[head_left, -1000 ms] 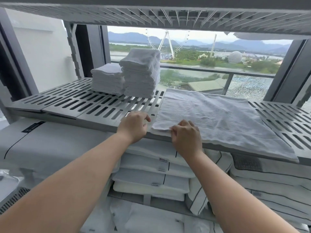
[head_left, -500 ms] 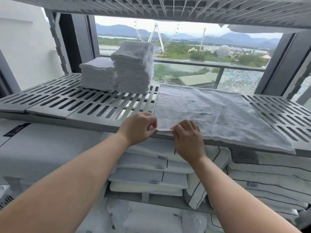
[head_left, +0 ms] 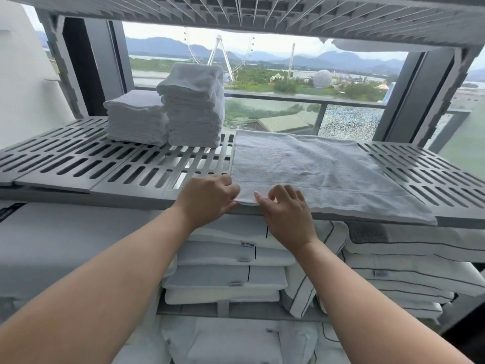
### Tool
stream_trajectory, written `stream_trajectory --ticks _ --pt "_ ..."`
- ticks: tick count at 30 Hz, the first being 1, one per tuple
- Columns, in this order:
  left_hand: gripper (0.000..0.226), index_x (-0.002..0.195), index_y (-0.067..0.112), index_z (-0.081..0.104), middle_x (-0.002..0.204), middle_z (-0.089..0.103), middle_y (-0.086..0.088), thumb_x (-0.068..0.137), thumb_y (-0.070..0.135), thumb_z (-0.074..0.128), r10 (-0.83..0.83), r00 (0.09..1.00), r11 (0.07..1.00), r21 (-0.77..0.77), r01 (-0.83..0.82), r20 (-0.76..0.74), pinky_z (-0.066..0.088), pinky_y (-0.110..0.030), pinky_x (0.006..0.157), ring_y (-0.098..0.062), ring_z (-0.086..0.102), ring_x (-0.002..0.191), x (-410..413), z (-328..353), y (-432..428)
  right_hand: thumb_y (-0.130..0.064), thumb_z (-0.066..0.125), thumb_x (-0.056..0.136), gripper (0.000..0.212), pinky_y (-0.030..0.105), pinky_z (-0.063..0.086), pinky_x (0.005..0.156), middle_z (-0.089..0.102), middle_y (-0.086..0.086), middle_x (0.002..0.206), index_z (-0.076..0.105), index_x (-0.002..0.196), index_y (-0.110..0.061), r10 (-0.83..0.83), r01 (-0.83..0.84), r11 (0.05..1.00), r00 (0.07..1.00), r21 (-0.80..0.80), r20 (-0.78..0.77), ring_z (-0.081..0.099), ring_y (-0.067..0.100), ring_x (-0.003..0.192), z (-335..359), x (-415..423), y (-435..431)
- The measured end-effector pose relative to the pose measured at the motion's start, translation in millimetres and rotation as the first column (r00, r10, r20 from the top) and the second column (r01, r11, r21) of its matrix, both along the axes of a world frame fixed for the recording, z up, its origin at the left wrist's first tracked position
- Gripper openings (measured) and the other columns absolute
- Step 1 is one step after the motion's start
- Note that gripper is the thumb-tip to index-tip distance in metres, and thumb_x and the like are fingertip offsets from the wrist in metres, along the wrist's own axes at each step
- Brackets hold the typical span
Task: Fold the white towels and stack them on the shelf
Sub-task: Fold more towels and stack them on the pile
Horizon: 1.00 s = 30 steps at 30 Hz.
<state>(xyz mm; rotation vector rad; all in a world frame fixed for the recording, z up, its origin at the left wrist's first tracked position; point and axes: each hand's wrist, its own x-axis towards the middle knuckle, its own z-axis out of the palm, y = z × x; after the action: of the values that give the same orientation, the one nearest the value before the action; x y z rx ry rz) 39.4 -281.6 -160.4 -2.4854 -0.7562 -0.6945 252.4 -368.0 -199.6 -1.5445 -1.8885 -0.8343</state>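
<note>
Fold just starting: your towel (head_left: 315, 174) lies flat on the shelf (head_left: 105, 166) at 3 o'clock from the stacks (head_left: 191, 109), left hand (head_left: 207, 198) and right hand (head_left: 287, 215) fingers (head_left: 282, 191) pinching its 7 o'clock corner, so lift and carry it across.

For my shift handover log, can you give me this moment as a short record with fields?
flat towel: spread on the shelf, right of centre
left hand: pinches its near left corner
right hand: on the near edge beside it, grip unclear
folded: taller stack and shorter stack side by side, back left
below shelf: pillows
</note>
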Motion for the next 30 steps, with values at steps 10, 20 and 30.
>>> stream_trajectory --ticks 10,20,30 --pt "0.04 0.071 0.024 0.05 0.076 0.048 0.01 0.097 0.055 0.046 0.008 0.996 0.981 -0.193 0.01 0.09 0.039 -0.026 0.055 -0.016 0.055 0.066 9 -2 14 -0.011 0.066 0.089 0.008 0.042 0.051 0.086 0.059 0.006 0.095 0.068 0.097 -0.009 -0.022 -0.017 0.982 0.979 -0.187 -0.203 0.056 0.027 0.097 13 -2 -7" --pt "0.02 0.091 0.022 0.065 0.093 0.065 0.003 0.092 0.041 0.058 -0.073 0.971 0.963 -0.238 0.128 0.226 0.044 -0.034 0.079 -0.021 0.061 0.09 58 5 9 -0.012 0.061 0.09 0.014 0.034 0.05 0.086 0.065 -0.001 0.088 0.074 0.093 -0.014 -0.051 -0.016 0.982 0.937 -0.19 -0.345 0.057 0.018 0.091 27 5 -11" --pt "0.037 0.104 0.029 0.064 0.114 0.062 0.008 0.082 0.059 0.066 -0.233 0.966 0.891 -0.373 0.26 0.116 0.054 -0.036 0.078 -0.014 0.056 0.108 132 5 -23 -0.014 0.061 0.083 0.025 0.035 0.048 0.093 0.063 0.001 0.105 0.069 0.107 -0.017 -0.225 0.146 0.941 0.944 -0.306 -0.242 0.055 0.019 0.103 27 96 -58"
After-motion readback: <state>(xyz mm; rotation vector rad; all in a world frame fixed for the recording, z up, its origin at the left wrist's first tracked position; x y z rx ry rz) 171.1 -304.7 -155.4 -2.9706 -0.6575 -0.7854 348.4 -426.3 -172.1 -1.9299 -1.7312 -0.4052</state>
